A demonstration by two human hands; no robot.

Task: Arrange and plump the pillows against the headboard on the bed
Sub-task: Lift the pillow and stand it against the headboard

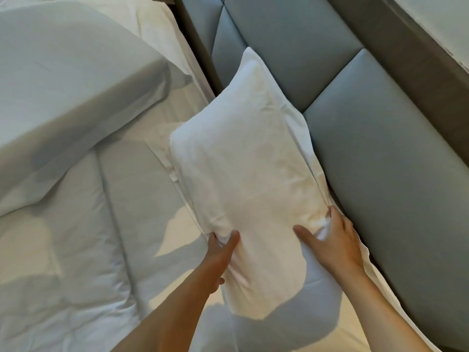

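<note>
padded grey-blue headboard panels (368,118) and a rumpled white duvet (76,199) flanked the creased white pillow (243,179) on the bed, left hand (220,252) and right hand (332,240) pinching its near end.

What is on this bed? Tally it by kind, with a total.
Plump white fabric pillow, gripped at its near end by the left hand and right hand: 1
Folded-back white quilted duvet: 1
Padded grey-blue headboard panels in view: 3
Bare hands: 2
Total: 7
</note>
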